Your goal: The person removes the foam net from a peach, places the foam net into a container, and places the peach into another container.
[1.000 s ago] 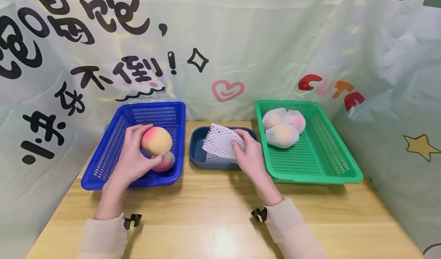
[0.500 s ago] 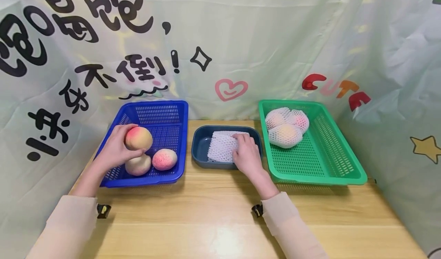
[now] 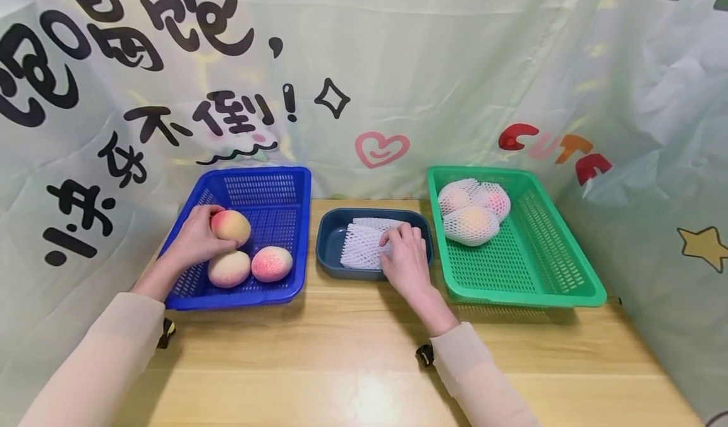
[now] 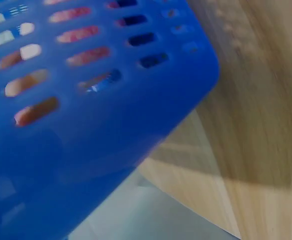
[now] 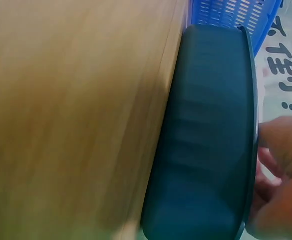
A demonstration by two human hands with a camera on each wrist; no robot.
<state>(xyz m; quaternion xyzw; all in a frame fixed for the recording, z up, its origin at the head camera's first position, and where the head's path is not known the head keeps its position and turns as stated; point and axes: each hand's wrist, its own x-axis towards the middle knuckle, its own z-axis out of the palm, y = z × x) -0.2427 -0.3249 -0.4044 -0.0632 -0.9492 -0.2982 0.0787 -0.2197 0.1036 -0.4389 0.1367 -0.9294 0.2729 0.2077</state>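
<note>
In the head view my left hand (image 3: 196,237) grips a yellow-and-red peach (image 3: 232,227) inside the blue basket (image 3: 301,250). Two more peaches lie there: a pale one (image 3: 229,269) just below the held one, and a pink-speckled one (image 3: 272,264) to its right. Over the dark blue tray (image 3: 330,240), my right hand (image 3: 406,256) has its curled fingers on a white foam fruit net (image 3: 361,247), pinching its right end. Another net layer (image 3: 375,223) shows behind it. The left wrist view has only the blue basket's wall (image 4: 106,130); the tray's side (image 5: 200,140) hides the nets in the right wrist view.
To the right stands a green basket (image 3: 526,250) with several net-wrapped peaches (image 3: 471,223) in its far left corner. All containers rest on a wooden table (image 3: 318,364). A printed cloth (image 3: 364,86) hangs behind and at both sides.
My left hand has moved left with the peach, and the two other peaches came into fuller view. The right hand lowered the lifted net into the tray, where its fingers have since curled.
</note>
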